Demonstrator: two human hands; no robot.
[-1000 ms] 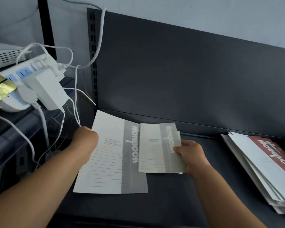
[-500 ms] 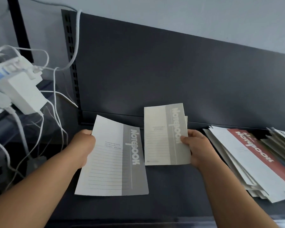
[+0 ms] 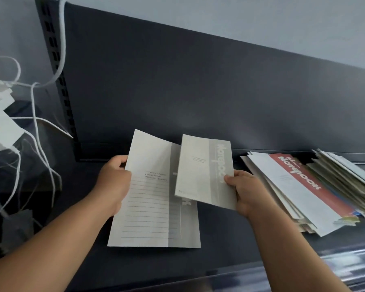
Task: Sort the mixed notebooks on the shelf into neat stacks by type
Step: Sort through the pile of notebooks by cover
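Pinched by the right hand [image 3: 247,192], the small notebook [image 3: 204,171] is best squared beside the large notebook [image 3: 150,199] gripped by the left hand [image 3: 114,182].

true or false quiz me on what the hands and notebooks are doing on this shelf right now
1. The left hand grips the larger grey notebook by its left edge. True.
2. The right hand holds nothing. False: it pinches the smaller grey notebook at its right edge.
3. The top notebook of the pile on the right has a red band. True.
4. The smaller grey notebook sits clear of the larger one. False: it overlaps the larger one's right part.
5. The white cables hang to the right of the pile. False: they are at the far left, beyond the shelf upright.
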